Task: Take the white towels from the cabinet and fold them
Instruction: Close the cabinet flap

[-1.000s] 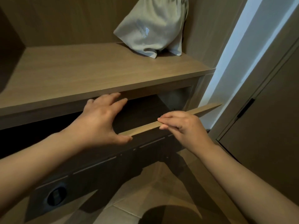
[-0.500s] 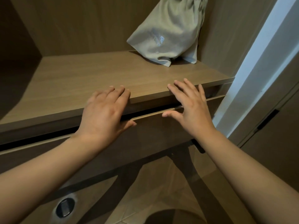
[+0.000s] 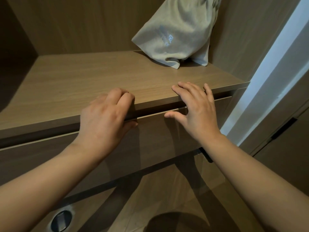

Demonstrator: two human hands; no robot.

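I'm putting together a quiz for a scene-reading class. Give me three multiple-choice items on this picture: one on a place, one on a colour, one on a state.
1. Where is the bag?
A. at the back right of the shelf
B. on the floor
C. on a chair

2. What colour is the bag?
A. red
B. pale grey
C. black

3. How is the right hand?
A. a fist
B. gripping the bag
C. open, fingers spread

Answers:
1 A: it slumps in the shelf's back right corner.
2 B: its cloth is pale grey.
3 C: its fingers are spread over the shelf edge and the drawer and hold nothing.
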